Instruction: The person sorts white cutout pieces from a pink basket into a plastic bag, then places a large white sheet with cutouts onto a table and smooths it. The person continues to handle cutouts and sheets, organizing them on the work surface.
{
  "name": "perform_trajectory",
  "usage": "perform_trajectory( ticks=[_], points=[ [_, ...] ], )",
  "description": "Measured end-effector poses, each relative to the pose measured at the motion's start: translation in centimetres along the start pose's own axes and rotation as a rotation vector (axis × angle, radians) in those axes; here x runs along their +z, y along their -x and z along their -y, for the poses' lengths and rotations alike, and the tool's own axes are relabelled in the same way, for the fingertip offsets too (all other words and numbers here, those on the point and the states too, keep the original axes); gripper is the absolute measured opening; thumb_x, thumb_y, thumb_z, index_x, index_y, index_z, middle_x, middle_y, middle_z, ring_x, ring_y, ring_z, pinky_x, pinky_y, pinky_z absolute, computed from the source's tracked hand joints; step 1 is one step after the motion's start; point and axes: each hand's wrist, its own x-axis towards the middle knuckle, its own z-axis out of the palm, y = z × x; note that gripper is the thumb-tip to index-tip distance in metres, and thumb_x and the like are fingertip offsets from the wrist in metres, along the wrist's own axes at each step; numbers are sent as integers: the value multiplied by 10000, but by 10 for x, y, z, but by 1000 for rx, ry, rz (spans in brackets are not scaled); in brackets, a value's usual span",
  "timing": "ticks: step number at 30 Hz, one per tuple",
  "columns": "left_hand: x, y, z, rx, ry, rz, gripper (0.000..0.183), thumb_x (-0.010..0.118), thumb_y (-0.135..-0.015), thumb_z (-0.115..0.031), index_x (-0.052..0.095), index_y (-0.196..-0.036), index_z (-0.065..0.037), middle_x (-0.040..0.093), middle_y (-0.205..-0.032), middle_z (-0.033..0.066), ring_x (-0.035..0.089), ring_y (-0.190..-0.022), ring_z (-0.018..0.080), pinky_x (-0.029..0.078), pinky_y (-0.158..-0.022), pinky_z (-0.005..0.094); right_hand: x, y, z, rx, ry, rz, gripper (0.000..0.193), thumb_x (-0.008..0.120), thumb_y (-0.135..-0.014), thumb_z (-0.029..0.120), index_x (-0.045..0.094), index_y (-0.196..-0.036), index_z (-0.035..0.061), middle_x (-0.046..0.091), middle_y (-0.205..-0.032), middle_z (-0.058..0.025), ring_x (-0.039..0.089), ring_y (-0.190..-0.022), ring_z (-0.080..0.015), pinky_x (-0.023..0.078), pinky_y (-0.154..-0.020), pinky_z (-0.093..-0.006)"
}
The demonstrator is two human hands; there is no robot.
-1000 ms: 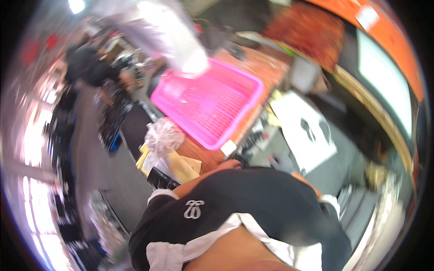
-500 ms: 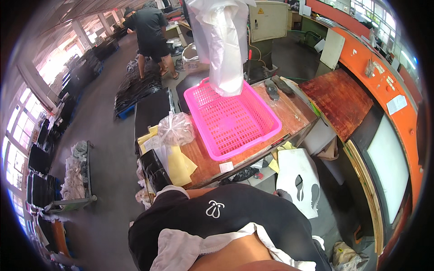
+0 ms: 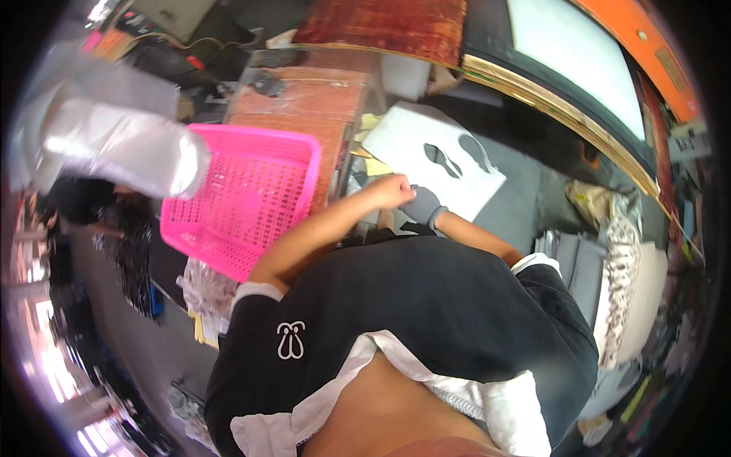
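My left hand [image 3: 392,192] is bare and closed, reaching across in front of my body. Its fingers meet my right hand [image 3: 421,207], which wears a grey glove [image 3: 423,204]. What the left fingers pinch, if anything, is hidden, and the fingers of the gloved hand do not show clearly. Just beyond both hands lies a flat white sheet [image 3: 476,186] with cut-out openings. To the left of my left forearm, a pink plastic basket [image 3: 308,164] rests on the wooden table [image 3: 335,99]; no contents show in it.
A clear plastic bag [image 3: 114,148] hangs over the basket's left side. Yellow paper [image 3: 369,164] lies by the table edge. Stacked grey sheets [image 3: 575,266] stand at my right. An orange machine frame [image 3: 647,46] is at the far right. Another person [image 3: 80,202] is at the far left.
My view has swung to the right, so the basket and table now appear farther left. My left hand has come into view and met my gloved right hand.
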Motion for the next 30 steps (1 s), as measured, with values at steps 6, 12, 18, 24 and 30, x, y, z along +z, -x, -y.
perform_trajectory(
  ticks=[6, 12, 18, 24, 30],
  points=[
    [-36, -169, 37, -159, -327, -67, 357, 536, -751, -268, 557, -1038, -57, 557, -1069, 162, 554, -972, 303, 451, -811, 391, -21, 45, -63, 542, -40, 6, 262, 518, -801, 279, 579, -911, 49, 614, -843, -176, 583, -810, -345, 460, -700, -400],
    [-9, -285, 156, -659, -305, -9, 443, 474, -803, -211, 398, -1221, -87, 356, -1280, 115, 400, -1159, 288, 371, -922, 447, 50, 144, -121, 945, -235, -305, 267, 497, -806, 276, 585, -870, 32, 604, -864, -178, 569, -846, -348, 460, -722, -421],
    [30, -351, 289, -713, -359, -174, 472, 535, -745, -214, 427, -1183, -78, 370, -1280, 154, 408, -1146, 318, 400, -912, 437, 185, 172, -135, 1002, -490, -14, 169, 584, -764, 189, 593, -832, 35, 628, -770, -126, 614, -729, -229, 471, -653, -325],
    [38, -376, 372, -727, -351, -255, 595, 619, -686, -248, 387, -1212, -96, 378, -1249, 113, 372, -1177, 300, 386, -923, 437, 235, 163, -156, 1072, -718, 142, 331, 548, -769, 361, 598, -947, 86, 616, -910, -147, 582, -886, -318, 456, -746, -403],
    [58, -400, 467, -707, -343, -295, 727, 704, -636, -317, 362, -1239, -96, 402, -1254, 97, 414, -1160, 257, 406, -913, 393, 236, 171, -157, 1087, -727, 236, 317, 540, -799, 308, 572, -1024, 87, 616, -915, -121, 590, -858, -251, 460, -748, -359]
  ],
)
